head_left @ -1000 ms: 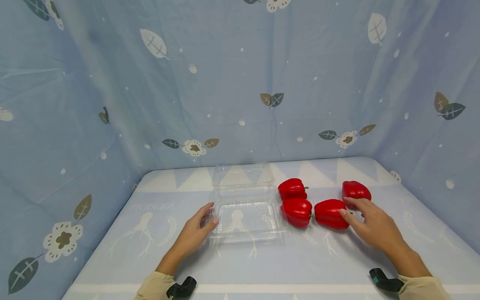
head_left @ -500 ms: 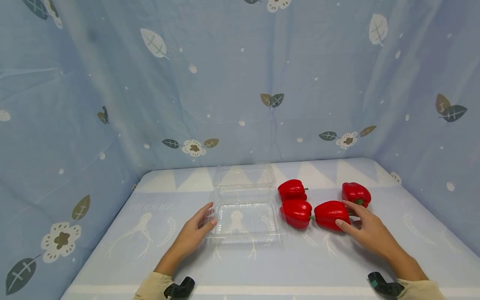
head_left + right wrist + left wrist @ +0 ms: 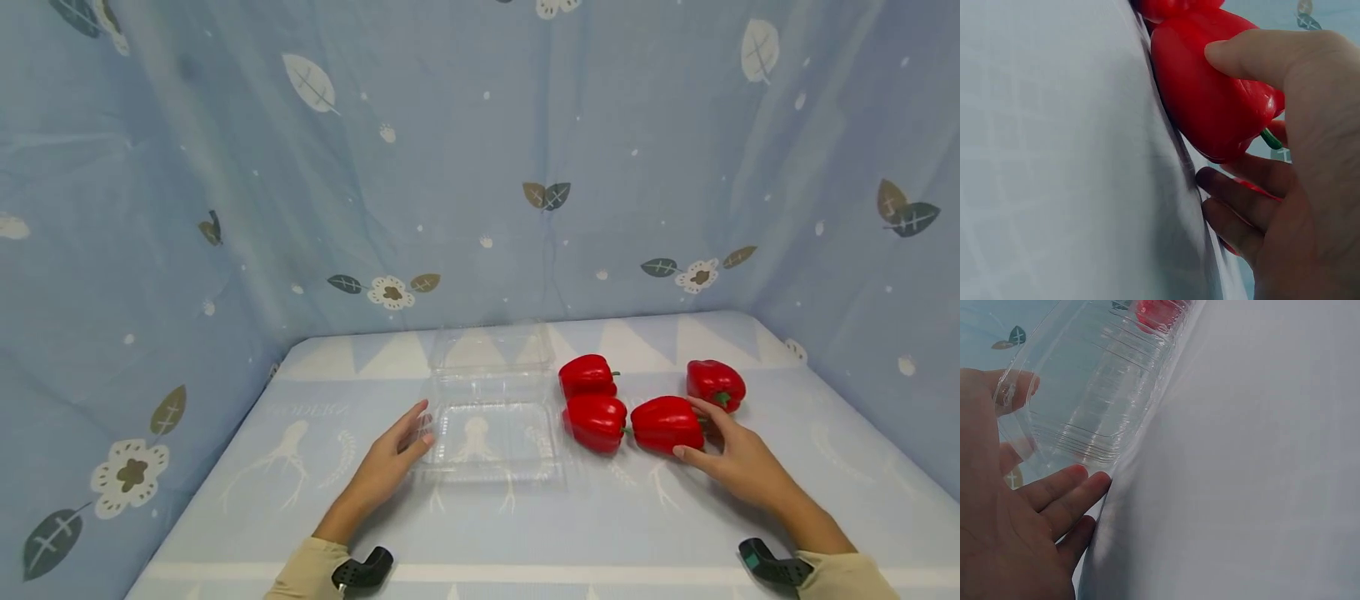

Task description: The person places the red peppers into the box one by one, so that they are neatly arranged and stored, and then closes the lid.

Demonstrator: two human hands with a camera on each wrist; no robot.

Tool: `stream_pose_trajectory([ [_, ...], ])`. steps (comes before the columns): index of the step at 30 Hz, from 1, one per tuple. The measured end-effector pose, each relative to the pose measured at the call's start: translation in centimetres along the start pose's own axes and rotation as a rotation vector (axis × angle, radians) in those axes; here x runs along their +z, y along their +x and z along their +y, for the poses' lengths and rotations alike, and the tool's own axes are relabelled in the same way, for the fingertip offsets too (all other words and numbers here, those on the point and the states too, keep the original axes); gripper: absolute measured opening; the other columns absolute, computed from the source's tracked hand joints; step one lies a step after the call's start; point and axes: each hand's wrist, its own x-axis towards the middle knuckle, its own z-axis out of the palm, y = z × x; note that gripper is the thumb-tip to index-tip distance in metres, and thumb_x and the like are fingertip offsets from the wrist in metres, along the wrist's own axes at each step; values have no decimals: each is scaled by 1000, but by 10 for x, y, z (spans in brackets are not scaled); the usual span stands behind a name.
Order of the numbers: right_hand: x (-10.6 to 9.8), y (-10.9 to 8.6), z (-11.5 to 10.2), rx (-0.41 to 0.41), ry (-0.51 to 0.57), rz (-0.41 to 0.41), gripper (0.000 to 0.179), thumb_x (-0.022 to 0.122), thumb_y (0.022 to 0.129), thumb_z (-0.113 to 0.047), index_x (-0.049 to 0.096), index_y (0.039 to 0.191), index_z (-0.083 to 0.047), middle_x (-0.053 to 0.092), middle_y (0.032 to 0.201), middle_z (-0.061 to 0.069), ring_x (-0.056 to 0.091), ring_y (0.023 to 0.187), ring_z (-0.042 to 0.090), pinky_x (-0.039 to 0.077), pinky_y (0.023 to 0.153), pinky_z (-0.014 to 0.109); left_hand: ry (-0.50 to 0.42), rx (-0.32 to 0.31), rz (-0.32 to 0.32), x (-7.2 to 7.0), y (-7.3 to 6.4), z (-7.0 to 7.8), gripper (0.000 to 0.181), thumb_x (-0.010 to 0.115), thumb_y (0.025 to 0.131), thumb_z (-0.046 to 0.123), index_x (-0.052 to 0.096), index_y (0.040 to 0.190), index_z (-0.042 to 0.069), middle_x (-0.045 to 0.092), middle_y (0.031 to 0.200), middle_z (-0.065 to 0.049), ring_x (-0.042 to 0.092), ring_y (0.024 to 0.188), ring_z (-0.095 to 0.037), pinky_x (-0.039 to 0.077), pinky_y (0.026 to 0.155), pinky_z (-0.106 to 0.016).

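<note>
A clear plastic clamshell container lies opened out on the table, its lid folded back behind the base. My left hand rests against the container's left side, fingers loosely extended; the left wrist view shows fingertips along the plastic wall. My right hand holds the stem end of a red bell pepper, with the thumb on one side and fingers behind it. That pepper appears to rest on the table. Two more red bell peppers sit between it and the container.
Another red bell pepper lies farther back at the right, beyond my right hand. A patterned cloth covers the table. Blue curtains hang at the back and on both sides. Each wrist wears a dark band.
My right hand has shifted slightly left and nearer, its thumb and fingers settling on the front right bell pepper. The left hand stays at the container's side.
</note>
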Motion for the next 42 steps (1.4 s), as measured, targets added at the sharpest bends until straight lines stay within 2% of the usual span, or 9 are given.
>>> stream_pose_trajectory([
  [4, 0, -1, 0, 11, 86, 19, 91, 77, 87, -45, 32, 153, -2, 46, 143, 31, 54, 120, 49, 52, 92, 58, 3, -5, 3, 1, -2, 0, 64, 61, 101, 33, 35, 157, 19, 48, 150, -15, 44, 139, -35, 33, 113, -54],
  [10, -4, -3, 0, -11, 243, 74, 78, 72, 94, -33, 33, 154, -3, 47, 139, 29, 54, 120, 49, 55, 83, 21, 10, -4, 10, 1, -2, 1, 63, 61, 101, 33, 36, 157, 18, 47, 151, -15, 44, 138, -35, 34, 113, -54],
  [14, -5, -4, 0, -38, 309, 108, 69, 68, 97, -26, 34, 153, -2, 46, 138, 29, 55, 119, 48, 53, 78, 14, 11, 0, 11, 1, -1, 0, 62, 61, 101, 32, 37, 157, 18, 47, 151, -16, 44, 138, -35, 34, 113, -54],
  [17, -4, -3, 1, -57, 327, 144, 64, 67, 98, -23, 38, 151, -2, 47, 136, 27, 62, 112, 21, 51, 77, 12, 6, -8, 12, 0, 0, 0, 62, 61, 101, 32, 37, 157, 18, 47, 151, -15, 43, 139, -35, 33, 113, -53],
  [20, -3, -2, 2, -78, 354, 171, 61, 66, 98, -21, 39, 150, -1, 47, 137, 25, 55, 104, -7, 49, 78, 8, 3, -15, 14, 0, 1, -1, 62, 61, 101, 33, 37, 157, 20, 46, 152, -14, 42, 140, -34, 33, 113, -53],
  [23, -2, -3, 2, -90, 377, 193, 60, 65, 99, -19, 38, 149, 0, 44, 140, 25, 45, 104, -17, 48, 79, 7, 5, -15, 11, 1, 1, -2, 62, 61, 101, 33, 37, 157, 20, 46, 152, -14, 42, 140, -33, 33, 114, -52],
  [27, -1, -4, -4, -90, 390, 229, 61, 63, 100, -21, 37, 150, 0, 43, 142, 23, 43, 107, -13, 49, 78, 8, 13, -9, 0, -1, 1, -2, 62, 60, 102, 33, 36, 157, 19, 46, 152, -14, 43, 140, -33, 33, 113, -52],
  [35, -5, 0, -22, -108, 747, 202, 60, 62, 100, -12, 34, 153, -4, 48, 132, -5, 52, 114, 6, 55, 82, 18, 10, -6, 9, -4, 2, 3, 61, 60, 101, 33, 37, 157, 22, 48, 150, -13, 45, 138, -33, 34, 113, -53],
  [42, -5, 8, -32, -145, 887, 172, 51, 56, 102, -12, 39, 149, -3, 45, 134, 0, 53, 115, 13, 56, 84, 24, -7, -16, -2, 1, 0, -1, 62, 61, 101, 34, 37, 157, 22, 47, 151, -14, 45, 138, -35, 33, 113, -54],
])
